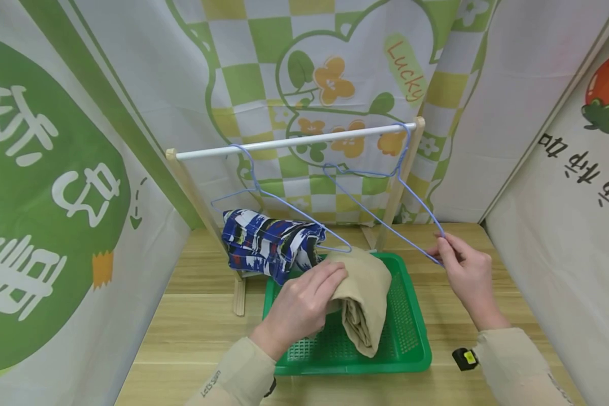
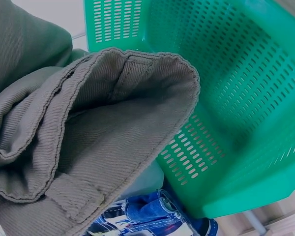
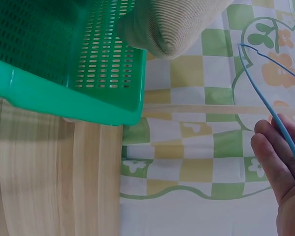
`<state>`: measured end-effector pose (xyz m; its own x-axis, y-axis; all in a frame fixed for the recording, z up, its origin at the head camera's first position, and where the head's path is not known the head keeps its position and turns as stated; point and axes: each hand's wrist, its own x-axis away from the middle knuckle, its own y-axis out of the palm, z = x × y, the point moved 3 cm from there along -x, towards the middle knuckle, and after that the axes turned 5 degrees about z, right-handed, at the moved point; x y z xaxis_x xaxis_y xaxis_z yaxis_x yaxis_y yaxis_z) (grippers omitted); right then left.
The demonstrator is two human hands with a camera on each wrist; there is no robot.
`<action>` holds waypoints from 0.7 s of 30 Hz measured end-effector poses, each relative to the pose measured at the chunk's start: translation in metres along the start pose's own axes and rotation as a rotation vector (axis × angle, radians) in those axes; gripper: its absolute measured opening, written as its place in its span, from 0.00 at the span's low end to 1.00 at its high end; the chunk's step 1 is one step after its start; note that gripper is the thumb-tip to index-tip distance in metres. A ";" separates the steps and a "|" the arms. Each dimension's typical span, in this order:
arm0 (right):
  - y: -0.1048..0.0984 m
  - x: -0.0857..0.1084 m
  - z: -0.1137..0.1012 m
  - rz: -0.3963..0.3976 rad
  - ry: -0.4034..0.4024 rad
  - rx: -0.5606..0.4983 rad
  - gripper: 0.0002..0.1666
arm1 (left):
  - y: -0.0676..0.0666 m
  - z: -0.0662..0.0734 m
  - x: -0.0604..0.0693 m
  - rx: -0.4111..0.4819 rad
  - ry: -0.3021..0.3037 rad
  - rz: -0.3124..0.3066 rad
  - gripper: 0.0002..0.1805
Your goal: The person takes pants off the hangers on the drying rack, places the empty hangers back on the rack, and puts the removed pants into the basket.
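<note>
Beige trousers (image 1: 367,287), folded, are gripped in my left hand (image 1: 301,301) over the green basket (image 1: 420,338). Their waistband with belt loops (image 2: 120,132) fills much of the left wrist view. My right hand (image 1: 467,273) pinches the right corner of a thin blue hanger (image 1: 420,202), whose hook is over the rail's right end. That hanger is bare and tilts toward me. A second blue hanger (image 1: 307,216) hangs farther left, with a blue, white and black patterned garment (image 1: 264,239) draped on it. The left thumb is hidden in the head view.
A small rack with a white rail (image 1: 294,141) and wooden posts (image 1: 195,197) stands behind the basket. Below is a wooden tabletop (image 1: 182,338). Printed cloth walls (image 1: 548,225) enclose the back and both sides. Each wrist wears a strapped device.
</note>
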<state>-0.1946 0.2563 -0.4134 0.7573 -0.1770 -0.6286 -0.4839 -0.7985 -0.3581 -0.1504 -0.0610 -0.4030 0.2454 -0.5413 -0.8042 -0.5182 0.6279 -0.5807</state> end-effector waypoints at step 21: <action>0.002 0.009 -0.031 0.261 -0.542 0.153 0.25 | 0.001 -0.001 -0.003 -0.009 -0.032 -0.023 0.30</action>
<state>-0.1750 0.2350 -0.3989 0.2942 -0.0058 -0.9557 -0.7111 -0.6695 -0.2148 -0.1524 -0.0590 -0.4010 0.2830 -0.5373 -0.7945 -0.5195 0.6105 -0.5979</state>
